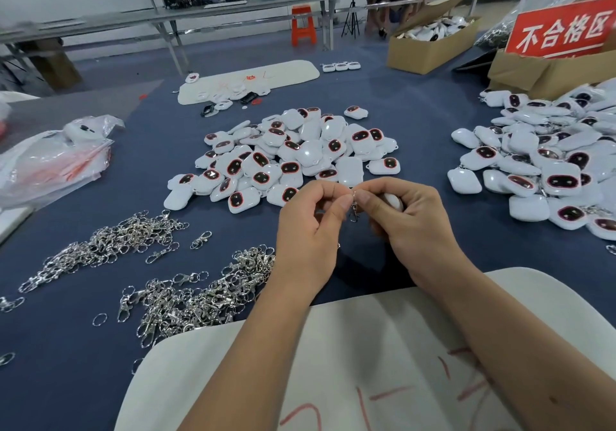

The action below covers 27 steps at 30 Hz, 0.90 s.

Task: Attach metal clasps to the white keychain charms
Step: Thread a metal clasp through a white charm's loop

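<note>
Item one: our left hand [310,227], fingers curled, pinches a metal clasp [354,209] at its top; the clasp hangs between both hands above the desk [416,130].

Item two: our right hand [405,217] grips a white charm [393,201], mostly hidden in the palm, thumb and forefinger meeting the clasp's upper end. We cannot tell whether the ring is through the charm's loop.

Item three: a central heap of white charms [293,157], dark red-rimmed faces up or down.

Item four: a second charm heap [546,164] on the right, cut off by the frame edge.

Item five: loose clasps [110,244] far left, and a nearer clasp pile [206,294] partly covered by our left forearm.

Item six: a white board [383,347] under our forearms, its red marks unreadable.

Item seven: a red sign [563,27], clipped at the right edge.
</note>
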Available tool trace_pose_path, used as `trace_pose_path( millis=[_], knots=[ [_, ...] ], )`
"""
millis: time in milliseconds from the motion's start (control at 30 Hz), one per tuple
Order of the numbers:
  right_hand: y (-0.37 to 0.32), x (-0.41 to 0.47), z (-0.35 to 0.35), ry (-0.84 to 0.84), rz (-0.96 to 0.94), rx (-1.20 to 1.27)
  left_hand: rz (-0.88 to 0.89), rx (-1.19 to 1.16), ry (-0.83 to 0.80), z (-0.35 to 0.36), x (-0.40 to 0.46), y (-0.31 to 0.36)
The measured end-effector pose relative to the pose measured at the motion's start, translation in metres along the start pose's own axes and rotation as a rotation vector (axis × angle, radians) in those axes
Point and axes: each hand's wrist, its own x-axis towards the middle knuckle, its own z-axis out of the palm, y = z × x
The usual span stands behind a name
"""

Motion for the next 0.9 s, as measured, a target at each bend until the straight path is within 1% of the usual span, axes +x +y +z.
trace_pose_path(
  millis=[133,267,333,467,567,767,833,900],
  knots=[
    [-0.0002,0.0,-0.0001,-0.004,-0.005,0.006,-0.003,0.015,0.0,0.002,0.0001,-0.0005],
    [-0.0004,-0.0008,0.0,-0.018,-0.04,-0.026,0.01,0.068,0.04,0.0061,-0.0007,-0.0041],
    [-0.0011,-0.0018,0.0008,-0.006,-0.078,-0.081,0.031,0.113,0.059,0.0075,-0.0007,-0.0066],
    [-0.004,-0.0047,0.005,0.033,-0.2,-0.267,0.085,0.248,0.086,0.0055,-0.0008,-0.0093],
    [-0.0056,-0.0053,0.0052,0.04,-0.244,-0.286,0.123,0.293,0.074,0.005,-0.0018,-0.0076],
    [-0.0051,-0.008,0.0039,0.064,-0.198,-0.164,0.205,0.301,0.077,0.0064,-0.002,-0.0035],
    [-0.0043,-0.007,0.0034,0.037,-0.179,-0.17,0.209,0.323,0.062,0.0048,-0.002,-0.0049],
    [-0.0049,-0.005,0.003,-0.02,-0.121,-0.155,0.202,0.353,0.048,0.0038,-0.0019,-0.006]
  ],
)
